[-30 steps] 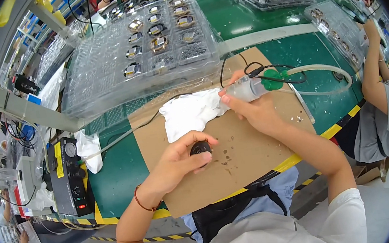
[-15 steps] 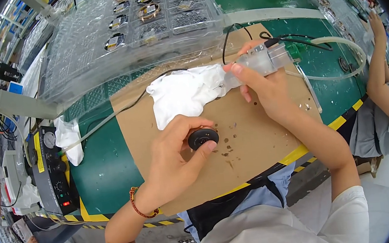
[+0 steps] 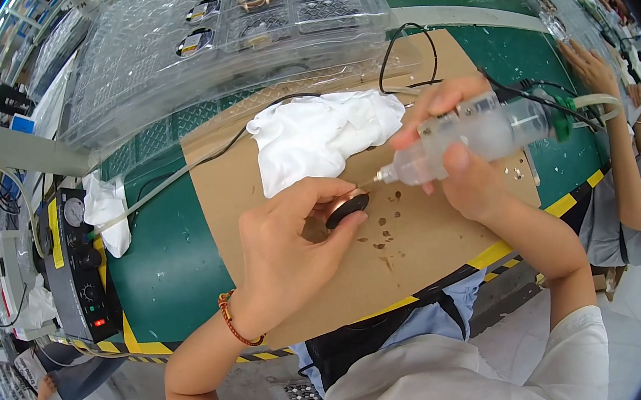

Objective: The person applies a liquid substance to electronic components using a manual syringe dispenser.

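Pinched between the thumb and fingers of my left hand (image 3: pixel 281 232) is a small round black disc part (image 3: pixel 348 209) with a copper-coloured rim, held tilted above the brown cardboard (image 3: pixel 430 258). My right hand (image 3: pixel 481 186) is closed around a clear dispensing syringe (image 3: pixel 487 133), slightly blurred, with a green cap and a hose at its back end. The syringe's needle tip (image 3: pixel 375 180) points left and sits at the disc's upper rim; whether it touches I cannot tell. Behind both hands a crumpled white cloth (image 3: pixel 313 137) lies on the cardboard.
Clear plastic trays (image 3: pixel 141 78) with round parts are stacked at the back. A black dispenser controller (image 3: pixel 79 267) with a gauge stands at left, another white cloth (image 3: pixel 107 212) beside it. A hose and cables cross the green table (image 3: pixel 165 289). A co-worker's hand (image 3: pixel 590 66) is at right.
My right hand has brought the syringe from the cloth's edge down and to the right, its tip to the disc. My left hand has turned the disc, now showing its copper rim.
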Motion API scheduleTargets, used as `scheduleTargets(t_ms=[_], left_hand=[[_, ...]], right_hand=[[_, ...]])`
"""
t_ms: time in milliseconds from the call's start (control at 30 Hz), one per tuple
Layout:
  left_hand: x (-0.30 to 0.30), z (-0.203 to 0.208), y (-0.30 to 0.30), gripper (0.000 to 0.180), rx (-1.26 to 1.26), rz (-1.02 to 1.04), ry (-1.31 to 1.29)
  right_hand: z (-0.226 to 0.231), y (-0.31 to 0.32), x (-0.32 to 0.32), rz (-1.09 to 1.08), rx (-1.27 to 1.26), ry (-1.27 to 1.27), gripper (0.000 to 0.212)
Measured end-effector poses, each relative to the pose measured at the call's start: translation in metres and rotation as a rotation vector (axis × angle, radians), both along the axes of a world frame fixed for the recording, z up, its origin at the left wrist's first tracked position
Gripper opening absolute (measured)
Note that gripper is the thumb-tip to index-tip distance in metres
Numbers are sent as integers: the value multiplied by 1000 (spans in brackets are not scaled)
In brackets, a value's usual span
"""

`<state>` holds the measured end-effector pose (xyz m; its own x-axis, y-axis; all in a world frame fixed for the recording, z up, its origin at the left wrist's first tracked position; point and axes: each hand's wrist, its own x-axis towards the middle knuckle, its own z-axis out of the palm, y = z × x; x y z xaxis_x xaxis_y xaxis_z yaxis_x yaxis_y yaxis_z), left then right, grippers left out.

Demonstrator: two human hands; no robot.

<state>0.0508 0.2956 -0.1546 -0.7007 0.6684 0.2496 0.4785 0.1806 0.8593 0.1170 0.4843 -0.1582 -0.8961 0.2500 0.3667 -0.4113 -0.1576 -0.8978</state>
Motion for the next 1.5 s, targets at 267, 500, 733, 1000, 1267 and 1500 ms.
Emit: scheduleTargets(t_ms=[267,500,733,1000,1267,1500], left_hand=[[-1,-2,1,21,22,8,47],[0,2,3,20,15,5,98],[0,2,4,20,-4,7,97],[-2,-1,3,21,26,-6,88],[-1,-5,3,21,85,-13,-3],[0,-2,2,22,64,-18,-51]], right_hand=[[1,-11,-1,103,200,-24,46],[-1,-12,-2,99,226,-32,44],[-5,-16,-3,103,57,50,37],[-1,-13,-2,84,158,-68,43],[0,-12,0,60,153,-58,43],[-1,-11,0,38,173,-76,45]])
